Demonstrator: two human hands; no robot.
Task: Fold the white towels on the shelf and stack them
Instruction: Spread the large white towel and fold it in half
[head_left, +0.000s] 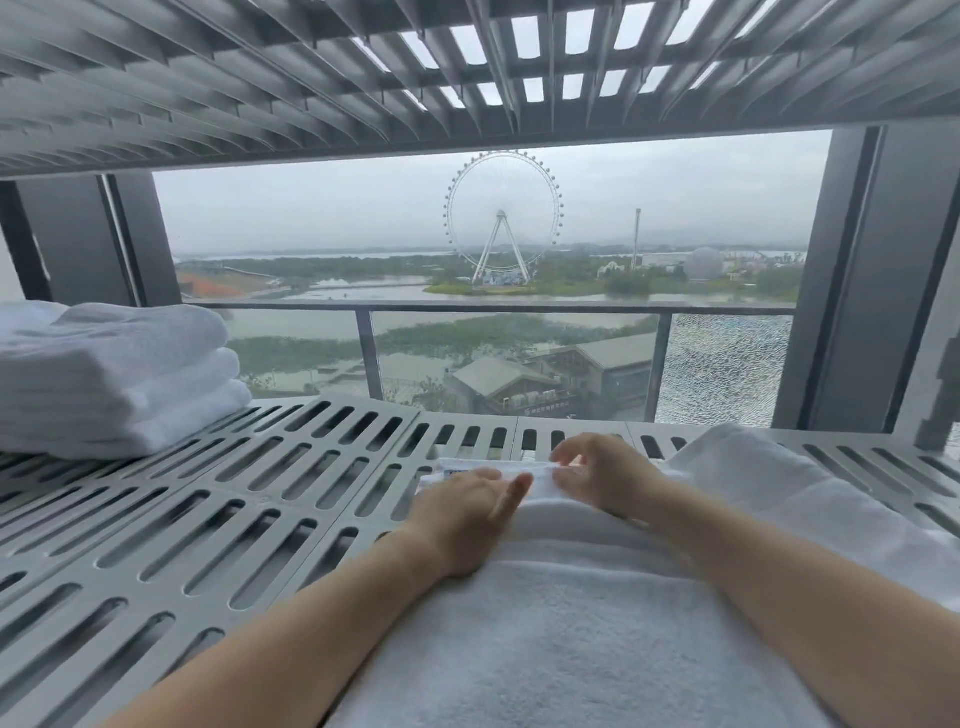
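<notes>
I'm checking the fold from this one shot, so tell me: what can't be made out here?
- Head view: the towel runs off the bottom edge, so its length is unknown.
- The right hand is motion-blurred; its grip on the far edge is unclear.
- The left hand partly covers the small label, too small to read.
- The folded stack is cut by the left edge.
</notes>
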